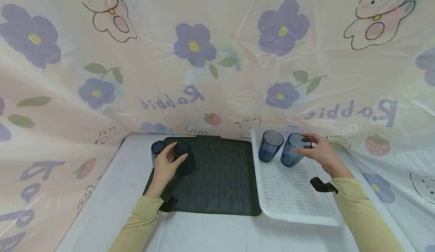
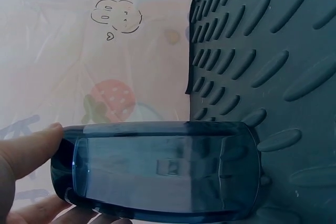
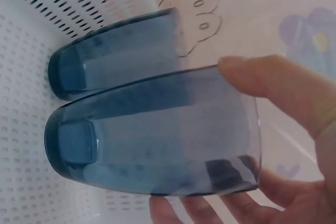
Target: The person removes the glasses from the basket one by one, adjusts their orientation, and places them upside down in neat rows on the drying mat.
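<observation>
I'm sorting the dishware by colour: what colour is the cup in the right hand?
The cup held by the right hand is translucent dark blue, clearest in the right wrist view.

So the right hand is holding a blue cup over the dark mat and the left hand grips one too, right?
Not quite. The head view shows the right hand holding its blue cup over the white tray, not the dark mat. The left hand does grip a cup.

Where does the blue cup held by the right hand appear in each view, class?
Head: blue cup, right of centre, tilted over the white tray.
Left wrist: not in it.
Right wrist: fills the lower middle, gripped by the right hand.
Shared landmark: the white tray.
</observation>
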Action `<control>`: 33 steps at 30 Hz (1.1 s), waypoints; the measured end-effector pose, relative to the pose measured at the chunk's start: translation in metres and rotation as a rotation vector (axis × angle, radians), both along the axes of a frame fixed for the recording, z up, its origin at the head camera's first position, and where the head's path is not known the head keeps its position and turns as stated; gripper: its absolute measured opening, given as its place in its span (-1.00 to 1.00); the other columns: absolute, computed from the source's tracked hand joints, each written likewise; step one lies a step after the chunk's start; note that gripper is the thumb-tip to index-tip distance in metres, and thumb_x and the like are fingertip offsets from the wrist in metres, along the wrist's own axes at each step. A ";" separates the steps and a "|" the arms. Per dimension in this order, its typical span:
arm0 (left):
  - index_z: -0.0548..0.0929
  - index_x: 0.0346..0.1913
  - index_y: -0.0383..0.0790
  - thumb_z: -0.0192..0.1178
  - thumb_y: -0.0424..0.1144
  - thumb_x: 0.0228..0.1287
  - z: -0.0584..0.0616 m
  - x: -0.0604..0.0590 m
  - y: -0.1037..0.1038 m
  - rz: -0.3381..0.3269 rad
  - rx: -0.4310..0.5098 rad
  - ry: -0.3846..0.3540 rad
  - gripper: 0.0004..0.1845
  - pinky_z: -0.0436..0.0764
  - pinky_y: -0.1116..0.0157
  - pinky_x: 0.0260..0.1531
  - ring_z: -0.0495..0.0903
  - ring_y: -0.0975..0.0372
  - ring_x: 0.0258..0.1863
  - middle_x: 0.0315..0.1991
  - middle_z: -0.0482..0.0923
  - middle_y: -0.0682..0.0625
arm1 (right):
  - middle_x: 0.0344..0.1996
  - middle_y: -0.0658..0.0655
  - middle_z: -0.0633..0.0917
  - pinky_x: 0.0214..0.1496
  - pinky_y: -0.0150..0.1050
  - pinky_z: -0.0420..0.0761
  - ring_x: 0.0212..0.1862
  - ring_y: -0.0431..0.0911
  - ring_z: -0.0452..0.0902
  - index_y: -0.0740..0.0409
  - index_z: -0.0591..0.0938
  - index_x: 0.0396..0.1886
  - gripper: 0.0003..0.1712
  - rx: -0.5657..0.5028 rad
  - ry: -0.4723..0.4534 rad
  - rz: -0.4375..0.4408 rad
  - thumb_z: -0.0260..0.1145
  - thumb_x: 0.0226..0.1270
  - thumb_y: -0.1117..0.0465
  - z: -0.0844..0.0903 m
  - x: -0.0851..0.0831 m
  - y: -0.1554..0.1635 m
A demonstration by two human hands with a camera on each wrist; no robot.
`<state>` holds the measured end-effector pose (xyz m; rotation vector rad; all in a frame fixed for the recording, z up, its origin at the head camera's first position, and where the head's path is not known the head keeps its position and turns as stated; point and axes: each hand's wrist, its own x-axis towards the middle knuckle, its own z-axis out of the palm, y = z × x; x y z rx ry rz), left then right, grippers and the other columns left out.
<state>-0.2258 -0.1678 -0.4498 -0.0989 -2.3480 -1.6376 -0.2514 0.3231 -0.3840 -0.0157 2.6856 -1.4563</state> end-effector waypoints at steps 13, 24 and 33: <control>0.34 0.36 -0.29 0.35 -0.24 0.21 0.000 0.001 0.000 0.015 -0.017 -0.012 -0.32 0.41 0.12 0.22 0.34 -0.06 0.28 0.30 0.32 -0.29 | 0.34 0.37 0.23 -0.08 -0.23 0.53 0.08 0.13 0.38 0.22 0.06 0.49 0.06 0.032 0.040 0.008 0.44 0.17 -0.03 0.018 0.019 -0.005; 0.39 0.32 -0.32 0.38 -0.24 0.17 -0.001 0.002 0.001 0.051 -0.031 0.044 -0.33 0.45 0.11 0.18 0.39 -0.07 0.24 0.24 0.38 -0.30 | 0.28 0.31 0.33 -0.18 -0.42 0.54 -0.03 -0.04 0.45 0.22 0.14 0.46 -0.01 0.014 0.104 0.016 0.46 0.17 0.05 0.031 0.029 -0.015; 0.39 0.31 -0.35 0.38 -0.27 0.17 0.003 0.003 0.003 0.057 -0.048 0.028 -0.34 0.47 0.13 0.16 0.40 -0.09 0.22 0.24 0.39 -0.31 | 0.29 0.27 0.34 -0.15 -0.45 0.54 0.06 0.07 0.41 0.19 0.15 0.47 -0.02 -0.032 0.120 0.042 0.46 0.17 0.06 0.041 0.035 -0.028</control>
